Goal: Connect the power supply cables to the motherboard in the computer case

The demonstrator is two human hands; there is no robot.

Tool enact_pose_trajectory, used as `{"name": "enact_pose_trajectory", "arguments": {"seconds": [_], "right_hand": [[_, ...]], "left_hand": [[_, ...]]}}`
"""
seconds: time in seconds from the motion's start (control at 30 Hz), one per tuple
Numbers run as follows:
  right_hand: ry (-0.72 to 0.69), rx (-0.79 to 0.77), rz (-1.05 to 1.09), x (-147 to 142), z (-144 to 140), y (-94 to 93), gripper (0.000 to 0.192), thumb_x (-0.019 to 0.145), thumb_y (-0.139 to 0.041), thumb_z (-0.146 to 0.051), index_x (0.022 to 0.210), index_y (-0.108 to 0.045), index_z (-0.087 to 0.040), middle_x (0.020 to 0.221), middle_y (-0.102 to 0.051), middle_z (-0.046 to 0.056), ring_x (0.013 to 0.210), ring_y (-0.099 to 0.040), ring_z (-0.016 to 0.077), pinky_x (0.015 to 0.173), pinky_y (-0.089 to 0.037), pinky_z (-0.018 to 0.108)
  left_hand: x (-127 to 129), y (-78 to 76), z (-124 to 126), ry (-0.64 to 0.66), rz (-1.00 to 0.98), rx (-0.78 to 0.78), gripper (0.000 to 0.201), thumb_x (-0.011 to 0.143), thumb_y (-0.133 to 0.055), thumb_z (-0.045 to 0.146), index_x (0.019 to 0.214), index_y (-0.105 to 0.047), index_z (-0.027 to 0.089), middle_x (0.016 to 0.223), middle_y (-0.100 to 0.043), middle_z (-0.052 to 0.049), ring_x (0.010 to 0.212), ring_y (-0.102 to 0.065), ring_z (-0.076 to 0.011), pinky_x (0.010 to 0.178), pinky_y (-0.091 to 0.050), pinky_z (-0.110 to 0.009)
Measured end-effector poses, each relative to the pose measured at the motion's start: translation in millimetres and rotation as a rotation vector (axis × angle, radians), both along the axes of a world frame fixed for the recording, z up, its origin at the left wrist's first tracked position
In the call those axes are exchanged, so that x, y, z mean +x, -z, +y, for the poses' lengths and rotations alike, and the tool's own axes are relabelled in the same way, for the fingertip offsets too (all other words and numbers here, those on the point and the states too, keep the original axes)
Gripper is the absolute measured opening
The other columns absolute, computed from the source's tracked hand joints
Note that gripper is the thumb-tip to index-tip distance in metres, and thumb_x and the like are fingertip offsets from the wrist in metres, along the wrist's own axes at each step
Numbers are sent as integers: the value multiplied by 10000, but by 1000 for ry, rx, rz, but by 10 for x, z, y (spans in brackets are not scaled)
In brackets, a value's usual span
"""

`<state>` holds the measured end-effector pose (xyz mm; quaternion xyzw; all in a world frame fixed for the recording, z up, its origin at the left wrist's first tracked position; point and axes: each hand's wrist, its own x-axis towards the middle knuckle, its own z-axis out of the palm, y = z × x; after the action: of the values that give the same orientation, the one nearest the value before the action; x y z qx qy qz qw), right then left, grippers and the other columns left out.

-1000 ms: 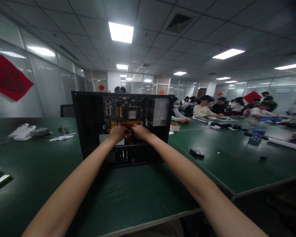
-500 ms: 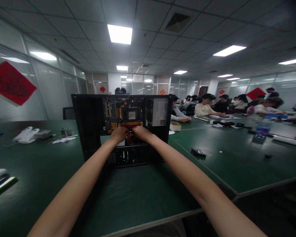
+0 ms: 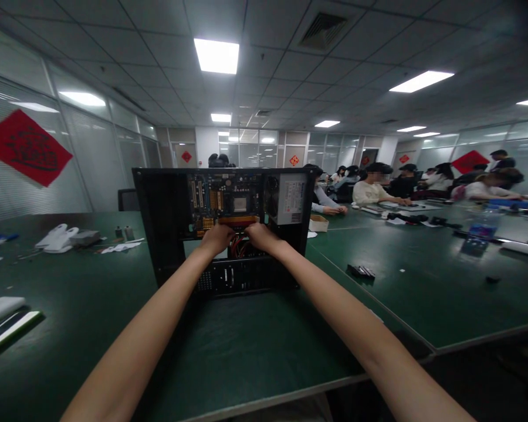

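both hands, left hand (image 3: pixel 217 237) and right hand (image 3: pixel 259 235), pinch the thin, likely fragile orange card (image 3: pixel 238 221) by its edge inside the open computer case (image 3: pixel 162 223).

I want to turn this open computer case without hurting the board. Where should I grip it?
Grip the computer case by its black outer side walls, one hand from each side. It stands upright with the open side facing you, so the motherboard and red cables stay untouched.

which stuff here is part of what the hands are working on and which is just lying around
In hand: open black computer case, green motherboard, red cables, left hand, right hand.
Lying about: white gloves, small black module, clear water bottle.
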<state>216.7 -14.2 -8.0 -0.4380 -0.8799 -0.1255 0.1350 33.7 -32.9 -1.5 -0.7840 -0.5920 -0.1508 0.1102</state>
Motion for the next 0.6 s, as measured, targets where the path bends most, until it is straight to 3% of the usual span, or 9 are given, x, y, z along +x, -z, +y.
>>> {"name": "enact_pose_trajectory", "arguments": {"seconds": [0.27,0.6], "right_hand": [[28,-17,11,2,1,-16,324,884,-471,-74,1122,-688,-111,1113,-678,190,1107,-611,252,914,-451,293],[48,5,15,-14,16,-5,283,842,-489,-53,1000,-715,-116,1023,-703,174,995,-647,260,800,-464,281]], "left_hand": [[25,-13,-14,-27,11,5,339,898,-450,344,1059,-737,261,1029,-733,-97,954,-679,-257,785,-506,-316],[71,-23,-24,-59,36,2,365,885,-434,322,1044,-746,220,1003,-726,-150,941,-683,-300,785,-521,-370]]}}
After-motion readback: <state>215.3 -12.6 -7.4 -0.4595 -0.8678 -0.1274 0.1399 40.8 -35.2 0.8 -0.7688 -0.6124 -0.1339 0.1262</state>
